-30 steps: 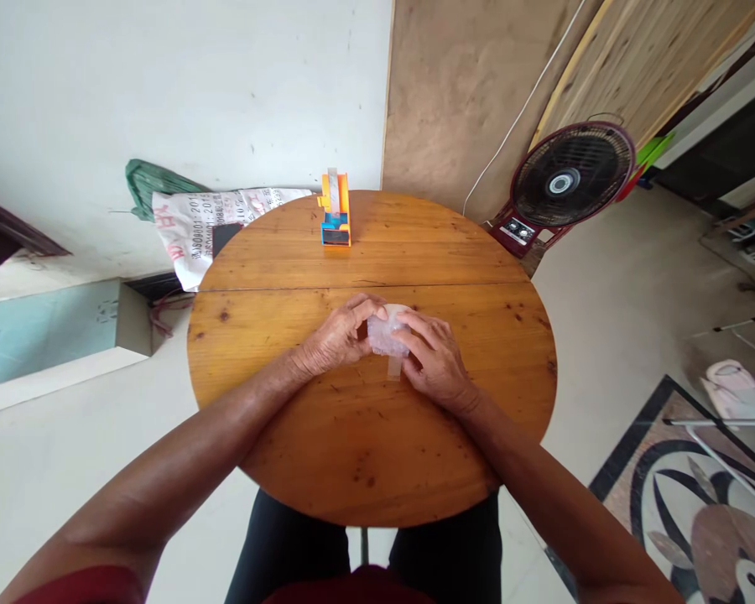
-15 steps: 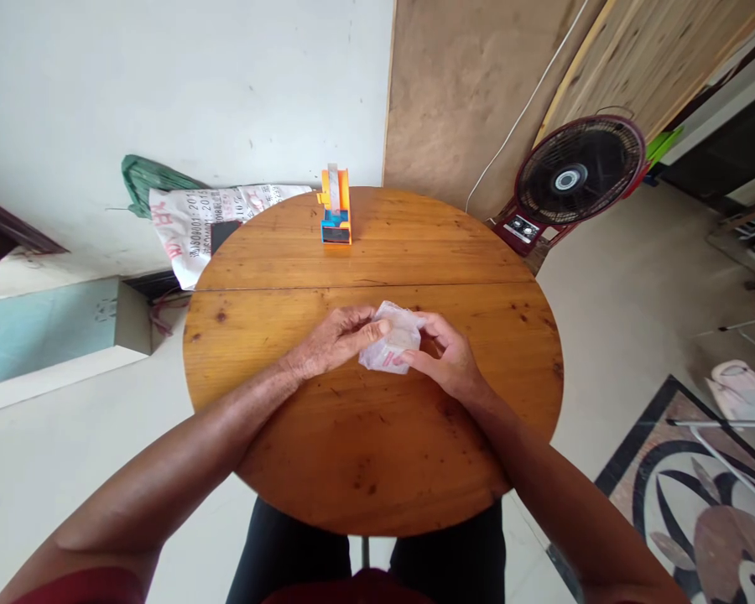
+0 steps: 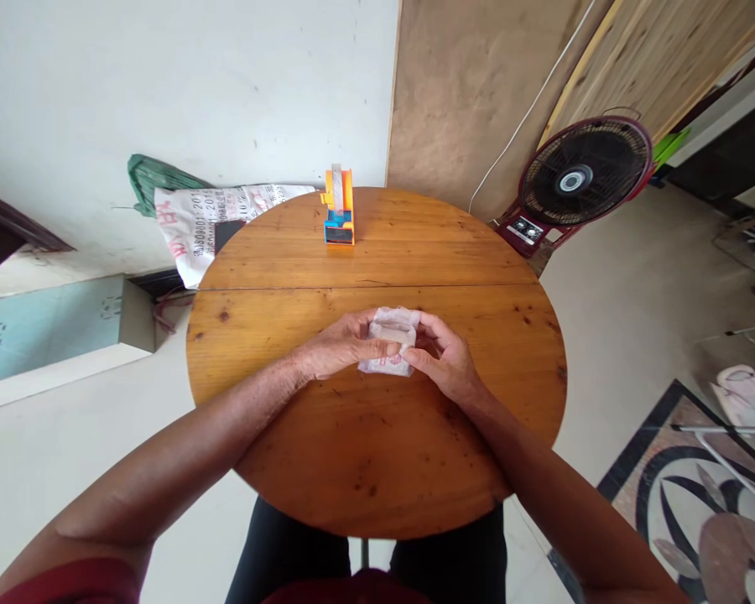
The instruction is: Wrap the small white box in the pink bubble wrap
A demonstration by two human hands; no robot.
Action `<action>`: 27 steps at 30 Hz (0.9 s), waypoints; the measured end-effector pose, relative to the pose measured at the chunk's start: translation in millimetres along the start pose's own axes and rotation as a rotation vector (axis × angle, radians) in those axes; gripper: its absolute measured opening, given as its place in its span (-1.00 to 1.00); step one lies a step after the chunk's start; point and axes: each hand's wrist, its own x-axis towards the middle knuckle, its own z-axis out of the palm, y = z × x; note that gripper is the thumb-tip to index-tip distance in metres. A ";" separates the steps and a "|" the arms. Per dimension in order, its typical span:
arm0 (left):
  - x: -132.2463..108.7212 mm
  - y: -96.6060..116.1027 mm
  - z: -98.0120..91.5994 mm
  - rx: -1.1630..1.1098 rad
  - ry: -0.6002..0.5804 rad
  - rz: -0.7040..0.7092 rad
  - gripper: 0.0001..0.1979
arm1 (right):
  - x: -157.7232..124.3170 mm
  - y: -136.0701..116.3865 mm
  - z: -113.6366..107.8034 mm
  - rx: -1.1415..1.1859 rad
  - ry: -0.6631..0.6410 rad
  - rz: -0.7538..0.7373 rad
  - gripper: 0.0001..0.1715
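Observation:
Above the middle of the round wooden table [image 3: 365, 453], a small packet [image 3: 393, 334] in thin whitish plastic with red print is held between both hands. My left hand [image 3: 346, 342] grips its left side, the thumb lying across the front. At the right side, my right hand [image 3: 444, 352] holds it with the thumb at the lower right corner and the fingers behind. Some fingertips are hidden by the packet.
An orange and blue tape dispenser [image 3: 340, 208] stands at the table's far edge by the wall. Beyond the right edge is a dark red fan [image 3: 575, 180]. A printed white sack [image 3: 195, 226] lies behind the left edge.
My left thumb has moved down over the packet's front. The packet has turned slightly, and its top fold now shows more squarely. The view has shifted a little.

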 end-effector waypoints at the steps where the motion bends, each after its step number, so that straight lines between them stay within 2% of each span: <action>1: 0.5 -1.0 -0.8 -0.019 0.009 -0.008 -0.44 | -0.1 0.0 -0.1 -0.025 0.022 -0.021 -0.35; 5: 1.4 -2.4 -1.2 -0.050 0.041 -0.037 -0.44 | -0.7 1.2 -1.2 -0.113 0.073 -0.074 -0.36; 14: 1.7 -0.7 2.5 -0.053 0.066 -0.067 -0.43 | -0.5 4.7 -0.7 -0.184 0.072 -0.094 -0.40; 18: 0.5 -0.3 1.6 -0.062 0.063 -0.068 -0.44 | -3.0 2.0 0.4 -0.247 0.086 -0.105 -0.38; 23: 0.1 -0.7 0.0 -0.051 0.033 -0.045 -0.46 | -8.7 1.0 0.0 -0.462 0.114 -0.151 -0.34; 27: 0.3 1.0 0.2 -0.048 0.015 -0.033 -0.46 | -9.0 1.7 0.4 -0.499 0.117 -0.188 -0.34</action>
